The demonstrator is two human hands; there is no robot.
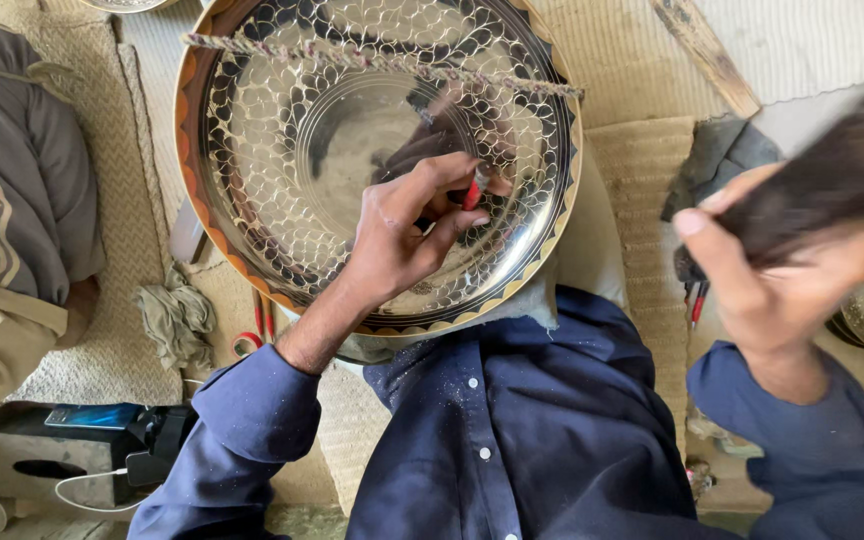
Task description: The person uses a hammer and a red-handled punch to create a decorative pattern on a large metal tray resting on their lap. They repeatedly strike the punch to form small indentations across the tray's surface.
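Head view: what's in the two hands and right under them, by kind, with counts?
Engraved brass plate: 1
Red-handled tool in the left hand, tip on the plate: 1
Dark mallet raised in the right hand, blurred: 1
Twisted cord across the plate: 1
Total: 4

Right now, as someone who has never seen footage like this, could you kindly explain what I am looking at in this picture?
There is no machine here: one camera sits on a person's head and looks down at their own two bare hands and blue shirt. A large round metal tray, shiny and cut with a scale-like pattern, leans against their lap. The left hand rests on the tray, its fingers pinching a small red-handled tool against the metal. The right hand is raised at the side and grips a dark, blurred object; I cannot tell what it is. Woven mats cover the ground, with a crumpled rag and a box at the left.
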